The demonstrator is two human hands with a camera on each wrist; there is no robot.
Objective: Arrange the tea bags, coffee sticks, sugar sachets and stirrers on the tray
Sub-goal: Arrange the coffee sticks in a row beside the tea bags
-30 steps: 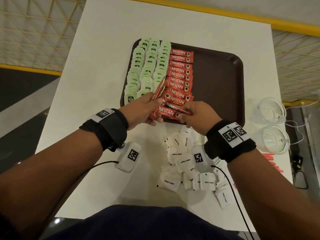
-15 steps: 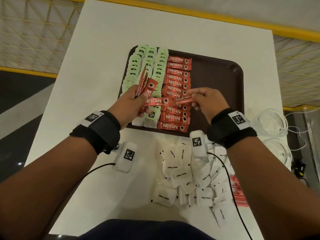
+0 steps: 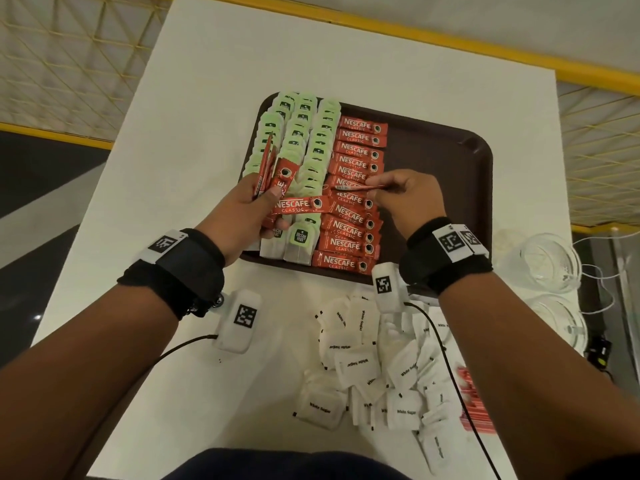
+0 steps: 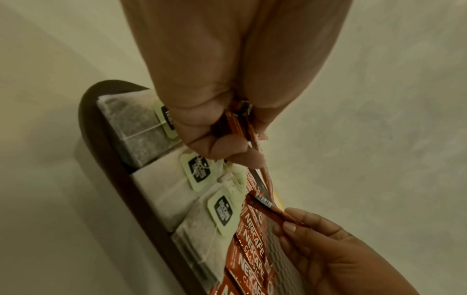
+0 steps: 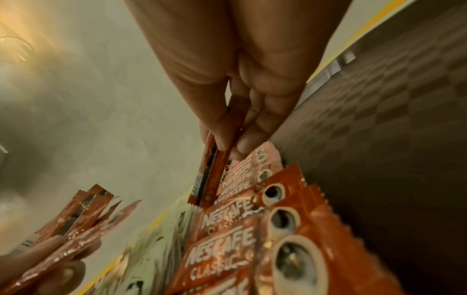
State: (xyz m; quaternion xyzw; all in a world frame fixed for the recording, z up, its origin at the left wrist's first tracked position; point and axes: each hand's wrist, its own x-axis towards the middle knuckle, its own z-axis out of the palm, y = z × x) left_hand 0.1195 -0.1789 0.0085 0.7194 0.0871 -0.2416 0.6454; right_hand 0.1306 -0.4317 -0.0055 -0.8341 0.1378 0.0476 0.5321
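A dark brown tray (image 3: 446, 174) holds rows of green-tagged tea bags (image 3: 301, 133) on its left and a column of red coffee sticks (image 3: 356, 164) beside them. My left hand (image 3: 252, 202) grips a fanned bundle of red coffee sticks (image 3: 291, 202) above the tea bags. My right hand (image 3: 394, 195) pinches a single coffee stick (image 3: 349, 187) by its end and holds it edge-on over the middle of the red column. The same pinch shows in the right wrist view (image 5: 215, 165) and in the left wrist view (image 4: 275, 211). White sugar sachets (image 3: 374, 368) lie in a loose heap on the table below the tray.
Two clear glass cups (image 3: 550, 261) stand at the table's right edge by white cables. Red-and-white packets (image 3: 474, 407) lie right of the sugar heap. The tray's right half (image 3: 433, 220) is bare. The white table (image 3: 214, 98) ends at a yellow-railed drop.
My right hand has moved up from the tray's near edge to the middle of the coffee column with one stick. My left hand has lifted its bundle up over the tea bags.
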